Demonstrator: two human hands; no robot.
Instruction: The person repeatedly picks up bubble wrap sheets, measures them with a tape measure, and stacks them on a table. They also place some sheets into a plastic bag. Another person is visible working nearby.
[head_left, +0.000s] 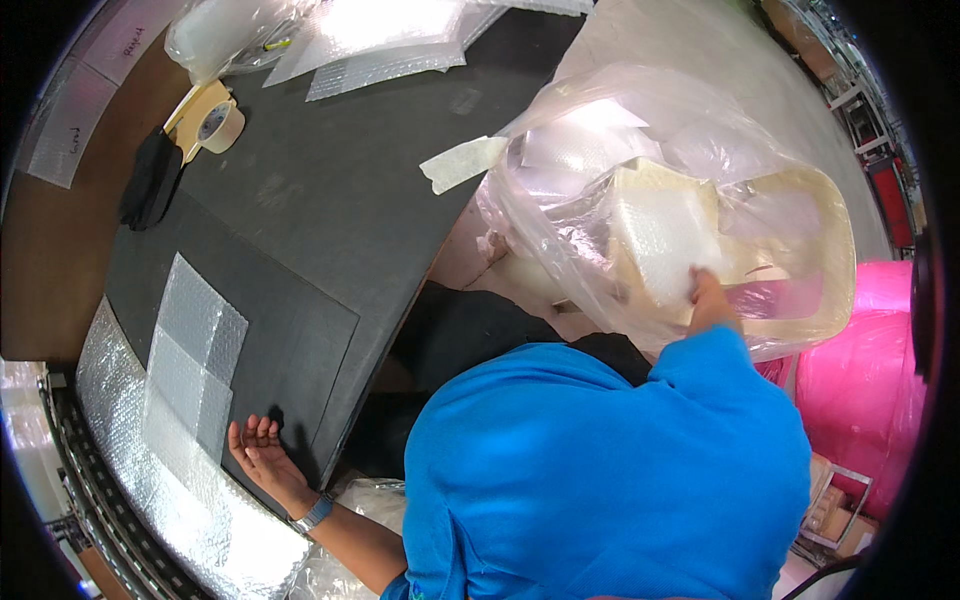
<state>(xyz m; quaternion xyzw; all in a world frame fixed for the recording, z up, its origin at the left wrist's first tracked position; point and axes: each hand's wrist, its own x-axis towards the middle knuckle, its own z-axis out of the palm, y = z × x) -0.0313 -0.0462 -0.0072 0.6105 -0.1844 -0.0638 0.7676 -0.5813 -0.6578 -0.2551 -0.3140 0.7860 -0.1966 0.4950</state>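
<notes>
My left hand [262,460] rests near the table's left front edge, palm up, its fingers apart and slightly curled. Nothing is in it. Beside its fingertips lie several overlapping clear bubble wrap pieces [195,340]. Out to the right, my right hand [705,287] reaches over a beige plastic frame with a rounded rim [840,225]. Its fingers are closed at the edge of a whitish bubble wrap piece [660,240]; some of the fingers are hidden. A large clear plastic bag [560,235] spreads around that piece, with a strip of pale tape [462,165] joining it to the table edge.
The dark table [330,190] carries a tape roll [220,127] on a dispenser at its left. More bubble wrap sheets [390,65] lie at the far end. A long bubble wrap sheet [190,510] runs along the left edge. Pink wrapped rolls [860,390] stand at right.
</notes>
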